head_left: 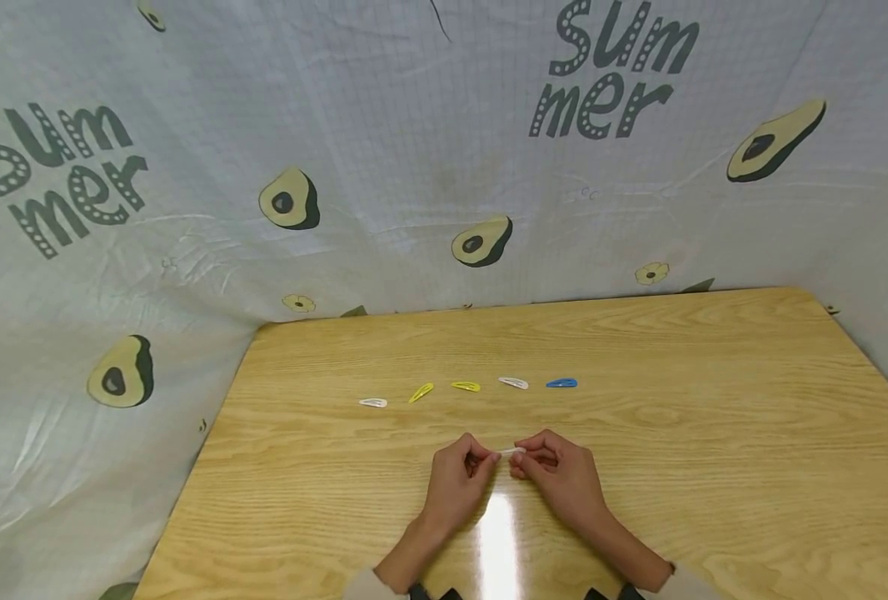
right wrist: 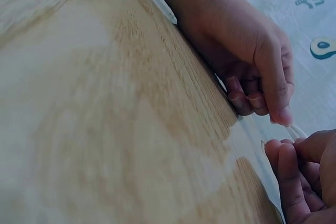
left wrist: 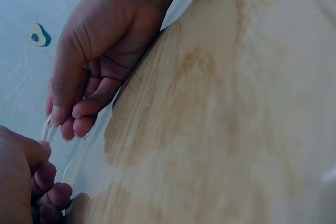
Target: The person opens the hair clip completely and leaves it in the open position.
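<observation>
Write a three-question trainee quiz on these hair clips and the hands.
1. How many hair clips lie in the row on the wooden table?
2. True or false: the blue clip lies at the row's right end.
3. Who holds the white clip? A) left hand only B) right hand only C) both hands

Key: 1. Five: two white, two yellow, one blue. 2. True. 3. C, each hand pinches one end.
</observation>
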`<state>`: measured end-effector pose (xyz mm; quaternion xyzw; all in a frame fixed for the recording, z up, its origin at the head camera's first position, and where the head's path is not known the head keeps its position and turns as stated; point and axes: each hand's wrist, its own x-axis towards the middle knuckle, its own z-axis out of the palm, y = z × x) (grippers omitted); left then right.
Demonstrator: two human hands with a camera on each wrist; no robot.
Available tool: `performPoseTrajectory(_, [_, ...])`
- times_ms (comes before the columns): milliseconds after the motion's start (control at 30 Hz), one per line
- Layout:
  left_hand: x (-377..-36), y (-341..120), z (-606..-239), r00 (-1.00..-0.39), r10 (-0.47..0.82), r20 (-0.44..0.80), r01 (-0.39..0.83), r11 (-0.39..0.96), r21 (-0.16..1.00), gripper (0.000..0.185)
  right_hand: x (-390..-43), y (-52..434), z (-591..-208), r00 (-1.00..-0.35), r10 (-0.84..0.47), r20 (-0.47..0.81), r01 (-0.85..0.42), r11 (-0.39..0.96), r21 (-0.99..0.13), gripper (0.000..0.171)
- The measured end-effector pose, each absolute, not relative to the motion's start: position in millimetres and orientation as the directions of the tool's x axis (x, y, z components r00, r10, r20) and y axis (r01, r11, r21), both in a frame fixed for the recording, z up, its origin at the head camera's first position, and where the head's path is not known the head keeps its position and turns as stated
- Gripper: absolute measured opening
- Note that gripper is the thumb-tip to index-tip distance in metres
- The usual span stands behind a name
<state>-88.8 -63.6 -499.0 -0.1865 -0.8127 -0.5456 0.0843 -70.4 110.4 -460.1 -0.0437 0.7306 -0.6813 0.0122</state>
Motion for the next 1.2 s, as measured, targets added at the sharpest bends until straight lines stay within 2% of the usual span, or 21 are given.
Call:
performPoseTrajectory(900, [-87.2,-65.0,-499.9,-0.908,0.228,0.352,0.415,0.374,0.829,0.013,-67.4,107.9,-463.6,-0.997,-0.064,0.045,-0.050,0.076,-0.996,0.010])
performPoseTrajectory(1200, [-85.3,-65.5,-503.8,-0.880,0.239,0.411,0.475,0.405,0.781,0.014,-65.0,106.2,-464.8,-0.997,-0.058,0.056,-0.060,0.066,-0.996,0.010])
